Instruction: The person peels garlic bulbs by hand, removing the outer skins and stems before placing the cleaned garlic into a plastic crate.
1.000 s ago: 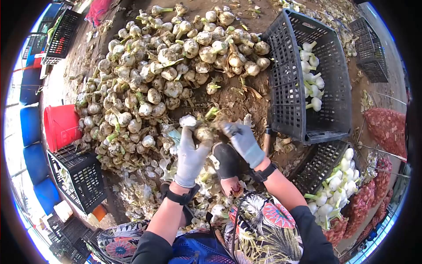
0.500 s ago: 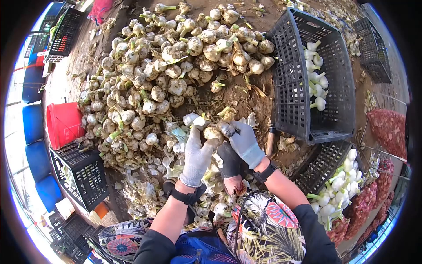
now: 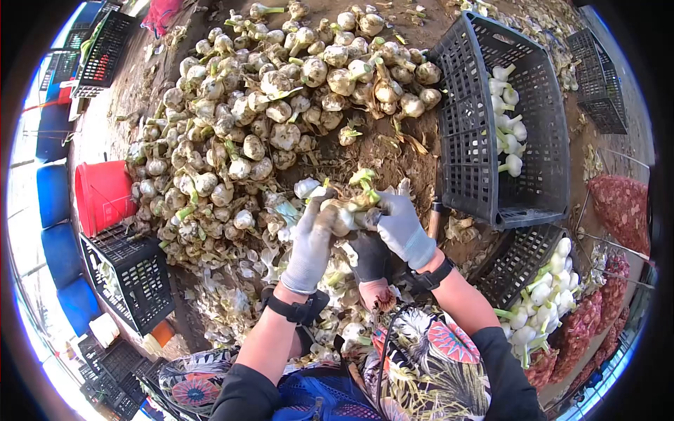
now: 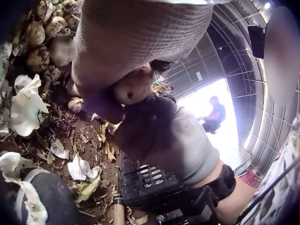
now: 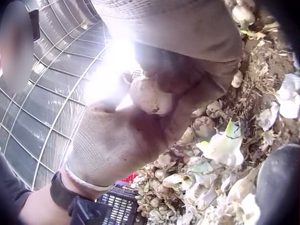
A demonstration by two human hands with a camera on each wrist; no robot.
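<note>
In front of the large heap of soil-stained garlic bulbs [image 3: 256,105], both gloved hands meet at one garlic bulb [image 3: 344,221]. My left hand [image 3: 309,245] grips the bulb from the left, with thumb and fingers curled about it. From the other side my right hand [image 3: 404,228] pinches the bulb's loose outer skin, beside a pale green stem [image 3: 364,179]. The right wrist view shows the bulb's pale rounded side [image 5: 151,97] between the gloves; the rest is covered by fingers. A cleaner white bulb [image 3: 306,187] lies just beyond my left fingertips.
At right stands a tilted black crate [image 3: 491,203] with white bulbs inside; a lower crate [image 3: 509,263] holds more. A wooden handle [image 3: 433,223] is beside the shoe [image 3: 370,256]. A red bucket [image 3: 105,196] stands left. Peeled skins [image 3: 225,288] litter the ground.
The bulb between the hands was brown and dirty; now a paler surface shows. The right hand's fingers have shifted, and the green stem now stands higher above the bulb.
</note>
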